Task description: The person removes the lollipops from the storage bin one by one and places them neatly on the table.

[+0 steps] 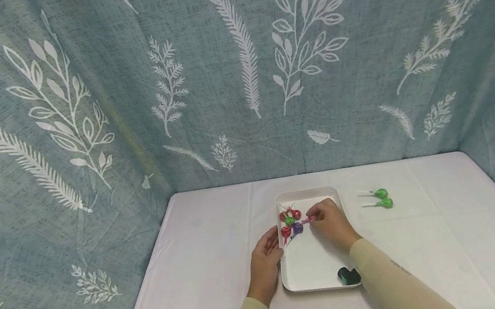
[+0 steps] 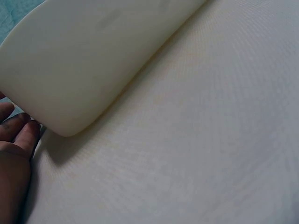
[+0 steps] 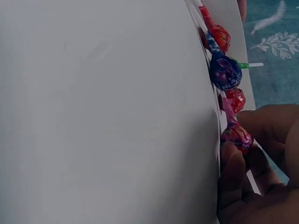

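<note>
A white tray [image 1: 315,269] holds a cluster of wrapped lollipops along its left side. My right hand [image 1: 331,224] reaches over the tray and pinches a pink lollipop [image 3: 237,136] by its round head, between thumb and fingers. Right beside it lie a purple lollipop [image 1: 297,228], a green lollipop [image 1: 289,220] and several red ones, such as the red lollipop [image 1: 286,232] near the left wall. At the tray's left wall rests my left hand [image 1: 264,262], fingers loosely bent along the outside and thumb at the rim.
Two green lollipops, an upper one [image 1: 381,193] and a lower one [image 1: 386,203], lie on the white tablecloth [image 1: 431,235] right of the tray. Dark wrist cameras show below each forearm. A blue-green leaf-patterned curtain [image 1: 220,76] stands behind and beside the table.
</note>
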Motion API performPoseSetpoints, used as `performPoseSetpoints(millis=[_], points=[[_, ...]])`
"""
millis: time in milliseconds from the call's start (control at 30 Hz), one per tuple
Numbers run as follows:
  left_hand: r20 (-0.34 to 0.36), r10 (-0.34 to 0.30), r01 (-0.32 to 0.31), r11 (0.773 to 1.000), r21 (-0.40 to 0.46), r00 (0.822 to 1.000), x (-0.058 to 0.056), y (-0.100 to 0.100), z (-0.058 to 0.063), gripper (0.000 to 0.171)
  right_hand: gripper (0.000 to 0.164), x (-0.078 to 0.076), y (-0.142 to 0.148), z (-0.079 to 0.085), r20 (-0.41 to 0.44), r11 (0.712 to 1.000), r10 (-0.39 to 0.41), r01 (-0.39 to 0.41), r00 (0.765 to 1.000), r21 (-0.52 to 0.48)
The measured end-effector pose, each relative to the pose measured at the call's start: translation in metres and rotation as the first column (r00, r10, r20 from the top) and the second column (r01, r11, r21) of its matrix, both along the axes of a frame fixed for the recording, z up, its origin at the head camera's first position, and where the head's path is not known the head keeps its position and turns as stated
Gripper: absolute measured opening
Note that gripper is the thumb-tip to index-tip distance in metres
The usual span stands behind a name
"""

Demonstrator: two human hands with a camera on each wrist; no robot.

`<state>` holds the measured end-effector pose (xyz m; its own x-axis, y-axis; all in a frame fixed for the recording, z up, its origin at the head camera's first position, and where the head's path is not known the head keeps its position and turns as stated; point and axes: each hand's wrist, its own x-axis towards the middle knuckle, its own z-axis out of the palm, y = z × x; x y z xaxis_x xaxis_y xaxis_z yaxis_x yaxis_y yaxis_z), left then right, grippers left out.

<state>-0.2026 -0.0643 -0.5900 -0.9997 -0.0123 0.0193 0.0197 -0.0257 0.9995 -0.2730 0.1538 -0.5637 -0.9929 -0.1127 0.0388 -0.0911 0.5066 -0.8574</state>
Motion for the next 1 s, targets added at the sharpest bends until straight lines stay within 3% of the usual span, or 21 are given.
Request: performPoseSetpoints(millis=[500,800,1000], points=[[0.01,0.0,0.0,1.0,0.025,1.0,-0.0002,-0.0004,0.0031,0.058,0.018,0.0008,-0.0014,-0.0031,-0.069,0.997,0.079,-0.079,0.995,-0.008],[0.002,-0.004,0.004,1.0,0.0,1.0,-0.0017,-0.0008,0.0019,0.058,0.024,0.0029,-0.0017,-0.0015,0.006,0.995,0.083,-0.083,0.997,0.062],[0.01,0.002,-0.002,1.0,0.016,1.0,-0.003,0.0004,0.002,0.058,0.022,0.0024,-0.001,0.0,0.012,0.997,0.071,-0.072,0.997,0.012]])
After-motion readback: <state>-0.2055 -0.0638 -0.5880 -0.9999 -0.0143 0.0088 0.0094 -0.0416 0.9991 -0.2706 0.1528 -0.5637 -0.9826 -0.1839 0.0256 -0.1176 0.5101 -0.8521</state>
